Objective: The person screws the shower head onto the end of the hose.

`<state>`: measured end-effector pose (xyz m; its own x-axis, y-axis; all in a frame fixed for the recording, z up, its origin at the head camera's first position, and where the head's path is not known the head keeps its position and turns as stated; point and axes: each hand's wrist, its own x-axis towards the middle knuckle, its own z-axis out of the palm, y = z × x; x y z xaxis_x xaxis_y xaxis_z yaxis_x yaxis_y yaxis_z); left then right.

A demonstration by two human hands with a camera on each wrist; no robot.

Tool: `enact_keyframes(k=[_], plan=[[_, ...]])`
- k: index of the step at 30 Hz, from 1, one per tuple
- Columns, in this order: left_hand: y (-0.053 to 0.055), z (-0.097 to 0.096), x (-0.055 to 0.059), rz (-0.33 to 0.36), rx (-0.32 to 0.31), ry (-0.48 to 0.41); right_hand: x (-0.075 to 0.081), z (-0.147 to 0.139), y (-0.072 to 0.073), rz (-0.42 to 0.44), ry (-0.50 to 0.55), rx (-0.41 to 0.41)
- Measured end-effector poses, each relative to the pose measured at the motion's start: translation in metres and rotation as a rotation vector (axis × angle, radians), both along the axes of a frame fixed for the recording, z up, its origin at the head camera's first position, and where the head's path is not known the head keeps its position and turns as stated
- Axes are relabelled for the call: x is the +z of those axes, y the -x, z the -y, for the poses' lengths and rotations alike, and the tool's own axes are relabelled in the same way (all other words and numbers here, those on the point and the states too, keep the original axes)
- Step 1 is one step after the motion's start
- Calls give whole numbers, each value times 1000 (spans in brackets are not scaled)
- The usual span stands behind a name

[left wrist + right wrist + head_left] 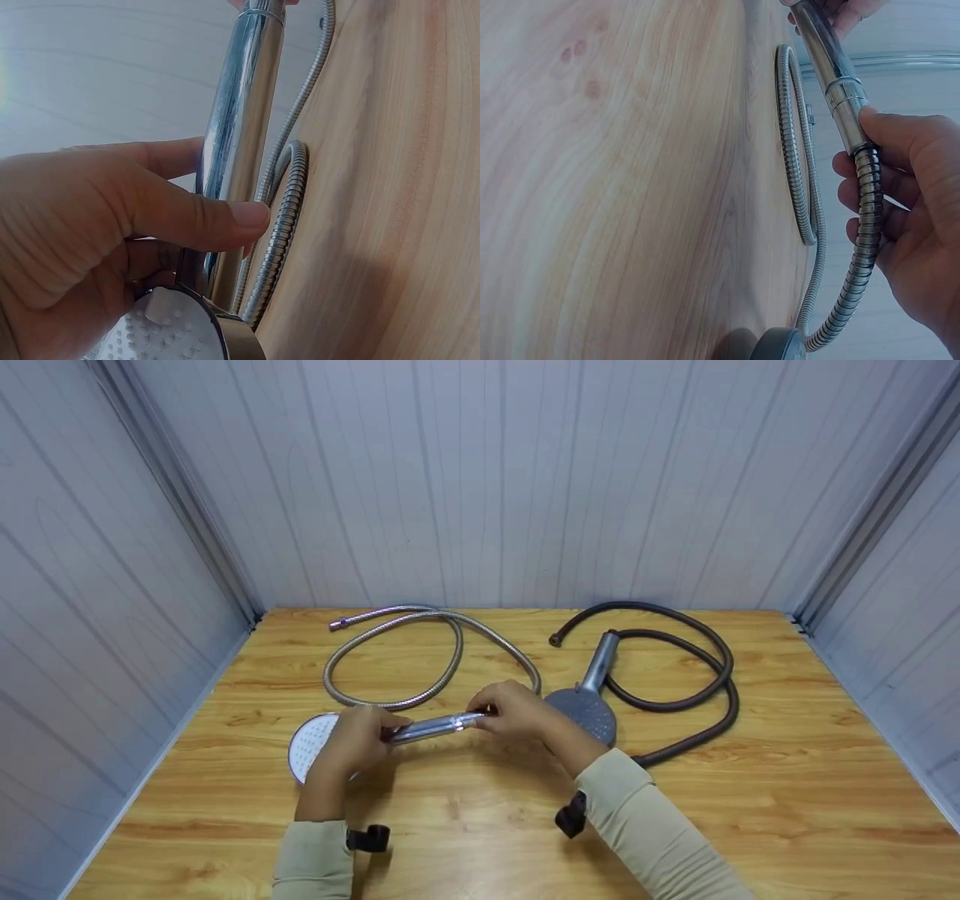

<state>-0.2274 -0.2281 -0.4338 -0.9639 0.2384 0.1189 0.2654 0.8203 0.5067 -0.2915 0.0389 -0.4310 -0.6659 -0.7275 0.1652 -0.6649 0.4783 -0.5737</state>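
My left hand [358,737] grips the chrome handle of a shower head [241,112], thumb across it near the white nozzle face [310,746]. At the handle's other end, my right hand [516,709] pinches the metal end nut [849,124] of a silver shower hose [862,225] between thumb and fingers. In the right wrist view the nut meets the handle in one line, and the ribbed hose bends down past the curled fingers. The handle is held tilted slightly over the table, its right end higher in the head view.
The silver hose's loops lie on the wooden table [465,840] behind my hands, its free end [337,625] at the back left. To the right rest a grey shower head [600,712] and a dark hose [731,690]. Pale panels [480,480] wall in the back and sides.
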Motion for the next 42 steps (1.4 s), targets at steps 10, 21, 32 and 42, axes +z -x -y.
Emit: enact_keyframes(k=[10,21,32,42], plan=[[-1,3,0,11,13,24,0,3,1,-18,-8,4],[1,3,-1,23,8,13,-2,0,2,-87,39,52],[3,4,1,-13,-23,29,-2,0,0,-68,21,21],[6,6,2,-41,-75,0,2,0,0,-66,18,7]])
